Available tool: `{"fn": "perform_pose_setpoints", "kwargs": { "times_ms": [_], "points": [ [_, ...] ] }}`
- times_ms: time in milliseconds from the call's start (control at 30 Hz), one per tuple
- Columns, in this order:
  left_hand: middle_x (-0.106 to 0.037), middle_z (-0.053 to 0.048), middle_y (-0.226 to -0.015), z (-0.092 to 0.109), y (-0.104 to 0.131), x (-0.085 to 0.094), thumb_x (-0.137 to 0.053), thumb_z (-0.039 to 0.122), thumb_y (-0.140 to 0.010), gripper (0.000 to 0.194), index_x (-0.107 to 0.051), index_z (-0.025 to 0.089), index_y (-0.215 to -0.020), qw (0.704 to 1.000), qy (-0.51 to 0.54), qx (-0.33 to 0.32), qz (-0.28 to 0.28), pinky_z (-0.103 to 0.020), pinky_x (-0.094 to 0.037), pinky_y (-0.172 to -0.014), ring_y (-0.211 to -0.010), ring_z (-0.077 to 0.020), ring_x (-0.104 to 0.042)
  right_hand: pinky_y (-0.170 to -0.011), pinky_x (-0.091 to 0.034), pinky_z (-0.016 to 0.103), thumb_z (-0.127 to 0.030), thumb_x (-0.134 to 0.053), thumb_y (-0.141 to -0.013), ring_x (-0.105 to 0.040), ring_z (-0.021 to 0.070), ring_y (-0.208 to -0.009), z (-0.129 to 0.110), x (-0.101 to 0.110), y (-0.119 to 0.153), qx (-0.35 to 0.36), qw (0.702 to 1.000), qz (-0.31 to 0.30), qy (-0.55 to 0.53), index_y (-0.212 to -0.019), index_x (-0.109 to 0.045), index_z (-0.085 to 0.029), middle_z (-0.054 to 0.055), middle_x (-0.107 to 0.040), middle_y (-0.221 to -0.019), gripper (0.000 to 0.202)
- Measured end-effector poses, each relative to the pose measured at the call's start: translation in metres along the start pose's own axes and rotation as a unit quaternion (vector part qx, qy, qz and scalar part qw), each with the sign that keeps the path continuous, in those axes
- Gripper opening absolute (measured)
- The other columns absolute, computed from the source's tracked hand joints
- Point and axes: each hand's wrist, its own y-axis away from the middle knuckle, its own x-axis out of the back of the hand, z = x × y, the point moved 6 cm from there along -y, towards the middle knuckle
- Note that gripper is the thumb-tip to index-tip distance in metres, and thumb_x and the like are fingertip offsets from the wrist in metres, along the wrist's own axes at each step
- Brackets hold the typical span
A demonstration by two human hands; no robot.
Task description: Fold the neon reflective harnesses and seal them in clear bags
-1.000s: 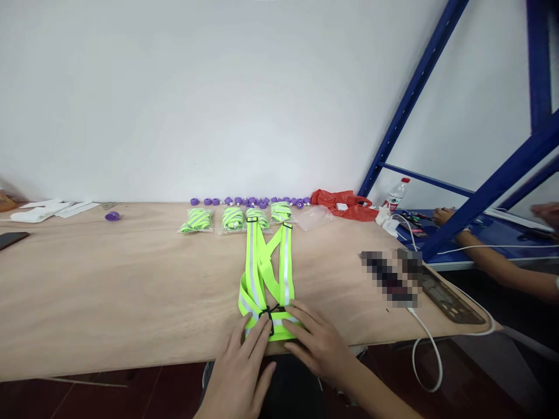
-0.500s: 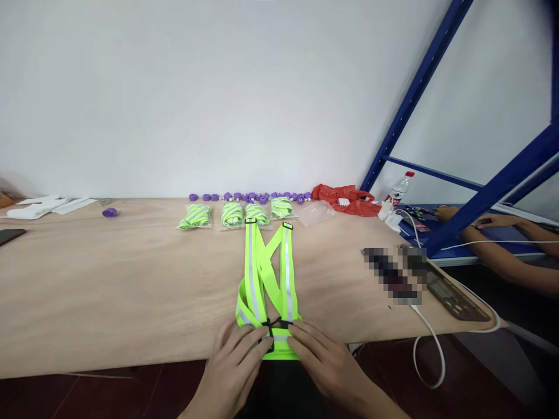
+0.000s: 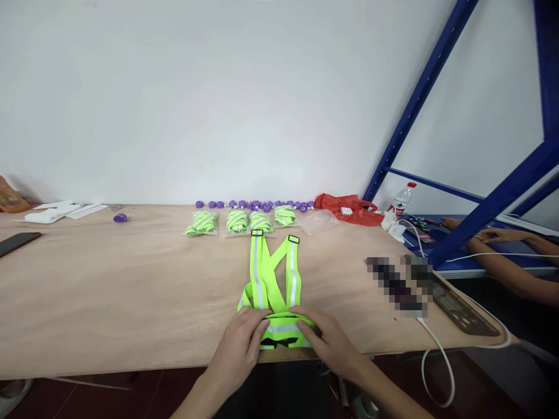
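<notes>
A neon yellow-green harness [image 3: 257,273] with silver stripes lies on the wooden table, its straps stretching toward the wall and crossing, with black buckles at the far ends. The near band is folded over at the table's front edge, and black parts show beneath the fold. My left hand [image 3: 244,340] grips the left side of this folded band between thumb and fingers. On its right side, my right hand [image 3: 325,337] pinches the band the same way. Just past the buckles sit several bagged bundles [image 3: 237,222] of the same webbing.
Several purple rolls [image 3: 248,204] line the wall beside a red plastic bag [image 3: 349,209]. A clear bag [image 3: 318,222], a bottle [image 3: 402,199] and a blurred device with a white cable [image 3: 439,349] are at right. Another person's arms [image 3: 510,267] rest beyond the blue frame [image 3: 419,87]. A phone [image 3: 20,242] lies left.
The near band has been folded up and over, covering the buckle area that showed before. Both hands have gone from resting on the band to gripping it. The view has shifted slightly.
</notes>
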Motion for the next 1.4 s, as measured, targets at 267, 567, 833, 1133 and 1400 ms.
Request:
{"fn": "perform_pose_setpoints", "kwargs": {
  "times_ms": [267,567,833,1133,1400],
  "points": [
    [-0.056,-0.012,-0.14,-0.01,-0.004,-0.01,-0.042,0.022,-0.101,0.032,-0.069,0.021,-0.118,0.993,-0.105,0.011,0.061,-0.05,-0.052,-0.104,-0.132,-0.0299,-0.051,-0.089,-0.058,0.041,-0.024,-0.048,-0.099,-0.066,0.0256,-0.105,0.006,-0.004,-0.009,0.058,0.989,0.026,0.135,-0.117,-0.07,-0.021,0.012,-0.067,-0.113,0.029],
    [-0.049,-0.012,-0.15,-0.005,-0.003,-0.014,-0.042,0.025,-0.102,0.029,-0.056,0.022,-0.128,0.996,-0.084,0.011,-0.027,-0.053,-0.044,-0.113,-0.143,-0.0279,-0.042,-0.091,-0.059,0.039,-0.022,-0.047,-0.1,-0.067,0.0239,-0.11,0.004,-0.017,0.001,0.103,0.975,0.016,0.199,-0.124,-0.063,-0.022,0.012,-0.069,-0.123,0.028],
    [-0.019,-0.009,-0.167,-0.016,0.013,-0.016,-0.046,0.033,-0.103,0.04,-0.052,0.029,-0.142,0.983,-0.186,-0.006,-0.007,-0.056,-0.046,-0.109,-0.149,-0.0363,-0.028,-0.11,-0.048,0.05,-0.056,-0.078,-0.078,-0.054,0.0344,-0.132,-0.001,-0.019,0.017,0.146,0.958,-0.082,0.235,-0.138,-0.056,-0.016,0.018,-0.062,-0.138,0.076],
    [-0.028,-0.017,-0.162,-0.007,0.019,-0.007,-0.071,0.057,-0.084,0.088,-0.029,0.029,-0.157,0.978,-0.17,-0.076,-0.096,-0.058,-0.044,-0.109,-0.147,-0.0382,-0.03,-0.104,-0.053,0.045,-0.035,-0.075,-0.085,-0.059,0.0321,-0.125,-0.003,-0.022,0.026,0.156,0.958,-0.047,0.236,-0.129,-0.061,-0.016,0.017,-0.066,-0.128,0.051],
    [-0.066,-0.006,-0.13,-0.005,-0.002,0.002,-0.053,0.031,-0.099,0.024,-0.059,0.027,-0.122,0.989,-0.101,-0.022,-0.103,-0.036,-0.056,-0.093,-0.114,-0.0249,-0.067,-0.087,-0.056,0.034,-0.036,-0.053,-0.099,-0.069,0.0236,-0.1,-0.002,0.002,0.006,0.058,0.996,-0.025,0.063,-0.109,-0.069,-0.022,0.009,-0.073,-0.109,0.024]
  ]
}}
